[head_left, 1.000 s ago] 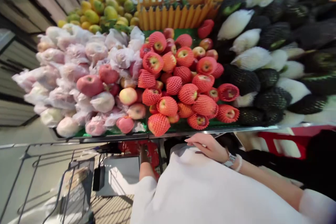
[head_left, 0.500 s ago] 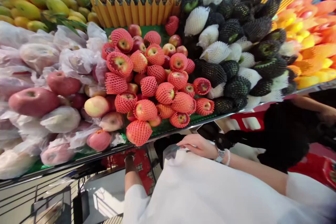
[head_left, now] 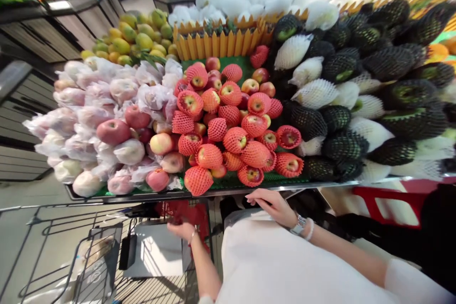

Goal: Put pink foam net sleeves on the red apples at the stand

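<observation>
My left hand (head_left: 183,230) is low, over the shopping cart (head_left: 46,221), beside a red piece of cloth or bag (head_left: 199,218). Its fingers point left and look loosely apart, with nothing clear in them. Just in front of the stand's edge hovers my right hand (head_left: 274,206), fingers loosely stretched to the left and holding nothing visible. Above it lie apples in red foam nets (head_left: 249,175). Pale wrapped apples (head_left: 92,118) are heaped to the left of these, with bare red ones (head_left: 113,132) among them.
Fruit in black and white nets (head_left: 342,145) fills the right side. A small yellow picket fence (head_left: 213,45) and mangoes (head_left: 135,40) stand behind. A red plastic stool or basket (head_left: 370,204) is at lower right. The stand's metal edge (head_left: 231,192) runs across.
The view has swung left and back, showing more of the cart and floor. My left hand has come up into plainer sight over the cart. The right hand stays near the stand's edge.
</observation>
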### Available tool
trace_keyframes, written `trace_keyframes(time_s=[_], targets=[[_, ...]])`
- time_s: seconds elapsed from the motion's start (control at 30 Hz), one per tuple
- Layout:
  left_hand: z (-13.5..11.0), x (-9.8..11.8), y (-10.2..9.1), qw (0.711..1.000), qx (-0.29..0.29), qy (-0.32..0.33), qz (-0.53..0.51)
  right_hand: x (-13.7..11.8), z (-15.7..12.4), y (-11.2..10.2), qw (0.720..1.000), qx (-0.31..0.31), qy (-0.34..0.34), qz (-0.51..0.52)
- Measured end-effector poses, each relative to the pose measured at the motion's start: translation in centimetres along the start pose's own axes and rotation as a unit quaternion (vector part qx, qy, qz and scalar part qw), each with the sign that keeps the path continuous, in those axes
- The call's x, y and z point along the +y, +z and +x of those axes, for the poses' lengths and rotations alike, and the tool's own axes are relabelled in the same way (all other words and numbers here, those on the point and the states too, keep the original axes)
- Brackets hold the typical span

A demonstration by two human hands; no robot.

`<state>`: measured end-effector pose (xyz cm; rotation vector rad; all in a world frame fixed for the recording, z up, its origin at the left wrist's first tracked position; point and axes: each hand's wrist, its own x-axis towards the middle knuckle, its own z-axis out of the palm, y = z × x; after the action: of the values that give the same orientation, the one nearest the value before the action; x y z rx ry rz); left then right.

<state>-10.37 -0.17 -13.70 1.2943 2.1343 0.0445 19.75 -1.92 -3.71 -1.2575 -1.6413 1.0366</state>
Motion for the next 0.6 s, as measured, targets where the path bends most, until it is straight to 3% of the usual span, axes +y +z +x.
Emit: trace_keyframes(time_s=[0.07, 0.13, 0.2, 0.27, 0.33, 0.4, 0.5, 0.6], targets=[[-1.8, 1.6, -1.2, 0.991, 0.119, -0.057, -0.006, -0.5, 0.6, -0.5, 0.999, 0.025, -0.009, 0.027], [-4.0, 3.6, -2.4, 0.973, 0.223, -0.054, -0.039, -1.4, 1.4, -1.1, 0.997, 0.032, -0.025, 0.058], [-6.3, 6.1, -3.4, 0.946, 0.300, 0.050, -0.115, -2.5, 2.1, -1.7, 0.994, 0.029, -0.055, 0.093], [-8.1, 9.0, -4.2, 0.891, 0.315, 0.233, -0.230, -3.3, 2.5, -2.3, 0.988, 0.027, -0.094, 0.121], [-9.4, 12.1, -4.8, 0.822, 0.238, 0.404, -0.323, -3.8, 2.6, -3.0, 0.982, 0.047, -0.123, 0.137], [-10.2, 15.1, -5.2, 0.764, 0.126, 0.508, -0.378, -3.8, 2.2, -4.0, 0.977, 0.091, -0.133, 0.139], [-11.0, 19.0, -5.2, 0.710, -0.041, 0.577, -0.402, -3.1, 1.0, -5.9, 0.973, 0.150, -0.146, 0.097], [-11.5, 22.1, -4.7, 0.683, -0.178, 0.603, -0.372, -1.8, -0.5, -7.7, 0.968, 0.167, -0.185, 0.024]])
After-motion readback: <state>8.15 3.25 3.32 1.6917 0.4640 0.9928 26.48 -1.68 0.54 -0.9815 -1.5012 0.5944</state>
